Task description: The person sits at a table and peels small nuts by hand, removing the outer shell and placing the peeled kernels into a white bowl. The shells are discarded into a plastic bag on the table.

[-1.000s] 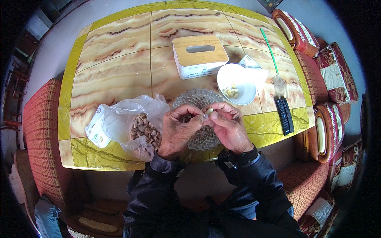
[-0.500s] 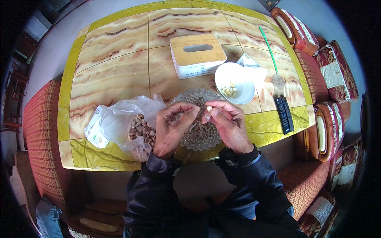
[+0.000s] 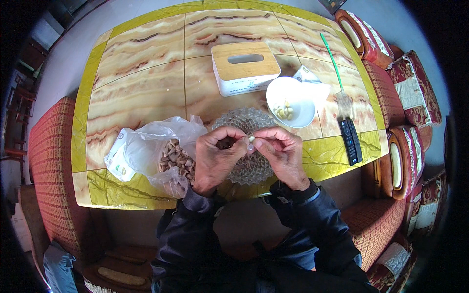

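Note:
My left hand (image 3: 216,157) and my right hand (image 3: 279,151) meet fingertip to fingertip over a clear cut-glass dish (image 3: 243,122). Between the fingertips of both is a small pale nut (image 3: 250,138), pinched from either side. The dish lies under my hands near the table's front edge, and what is in it is mostly hidden. Just left of my left hand lies an open clear plastic bag (image 3: 146,149) full of brown nuts in shells (image 3: 176,158). Beyond my right hand stands a white bowl (image 3: 292,95) with a few pale shelled kernels (image 3: 284,111).
A white tissue box with a wooden lid (image 3: 244,66) stands behind the bowl. A green-handled swatter (image 3: 334,68) and a black remote control (image 3: 351,141) lie at the right. The yellow-edged marble-pattern table (image 3: 137,78) has red patterned seats (image 3: 49,161) on both sides.
Both hands stayed over the glass dish, working the nut between the fingertips; the fingers shifted slightly and the pale nut now shows between them.

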`<state>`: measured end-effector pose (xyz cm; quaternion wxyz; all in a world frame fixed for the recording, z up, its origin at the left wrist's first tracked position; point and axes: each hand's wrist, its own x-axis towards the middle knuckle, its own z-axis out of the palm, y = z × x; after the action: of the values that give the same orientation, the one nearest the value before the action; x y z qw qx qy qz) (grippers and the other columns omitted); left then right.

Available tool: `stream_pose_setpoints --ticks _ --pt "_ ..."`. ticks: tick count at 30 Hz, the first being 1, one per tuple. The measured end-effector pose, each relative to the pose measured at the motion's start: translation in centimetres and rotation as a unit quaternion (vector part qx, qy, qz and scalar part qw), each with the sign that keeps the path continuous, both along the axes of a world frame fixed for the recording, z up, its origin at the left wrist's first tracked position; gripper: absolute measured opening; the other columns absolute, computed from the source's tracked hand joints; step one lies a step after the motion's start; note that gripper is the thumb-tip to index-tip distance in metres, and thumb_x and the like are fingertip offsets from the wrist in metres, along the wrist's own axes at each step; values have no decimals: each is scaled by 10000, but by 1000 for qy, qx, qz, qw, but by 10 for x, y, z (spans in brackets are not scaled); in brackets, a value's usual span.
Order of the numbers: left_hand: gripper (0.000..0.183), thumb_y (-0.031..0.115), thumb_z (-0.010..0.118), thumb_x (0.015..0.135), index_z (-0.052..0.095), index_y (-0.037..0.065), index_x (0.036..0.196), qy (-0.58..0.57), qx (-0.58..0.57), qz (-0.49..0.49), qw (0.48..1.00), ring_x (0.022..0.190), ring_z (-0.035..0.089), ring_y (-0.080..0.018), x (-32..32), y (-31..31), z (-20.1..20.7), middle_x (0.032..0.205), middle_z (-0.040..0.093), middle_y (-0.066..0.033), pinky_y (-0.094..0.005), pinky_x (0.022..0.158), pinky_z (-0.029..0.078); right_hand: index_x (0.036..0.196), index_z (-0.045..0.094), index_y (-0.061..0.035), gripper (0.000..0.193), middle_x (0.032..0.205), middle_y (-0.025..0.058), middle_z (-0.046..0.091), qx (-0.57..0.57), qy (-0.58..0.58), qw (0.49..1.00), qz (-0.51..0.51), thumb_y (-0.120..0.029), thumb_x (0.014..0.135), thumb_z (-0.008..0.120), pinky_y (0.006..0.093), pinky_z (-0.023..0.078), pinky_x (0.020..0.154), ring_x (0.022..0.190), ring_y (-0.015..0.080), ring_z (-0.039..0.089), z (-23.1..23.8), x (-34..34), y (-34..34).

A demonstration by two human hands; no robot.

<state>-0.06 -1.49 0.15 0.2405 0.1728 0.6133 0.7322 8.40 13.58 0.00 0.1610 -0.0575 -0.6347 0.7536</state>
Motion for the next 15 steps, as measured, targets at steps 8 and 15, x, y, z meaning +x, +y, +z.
stream_pose_setpoints --ticks 8,15 --pt "93 -22 750 811 664 13 820 5 28 57 998 685 556 -17 7 10 -12 754 634 47 -189 619 468 1068 655 50 157 951 110 696 -27 -30 999 -8 101 923 622 282 584 782 850 146 683 3 2 -6" --pt "116 -18 753 789 653 28 823 35 -12 79 996 656 499 0 11 13 -13 716 598 70 -181 591 426 1077 661 21 148 947 91 694 -169 -63 984 0 35 935 620 301 556 796 848 144 661 0 3 -7"
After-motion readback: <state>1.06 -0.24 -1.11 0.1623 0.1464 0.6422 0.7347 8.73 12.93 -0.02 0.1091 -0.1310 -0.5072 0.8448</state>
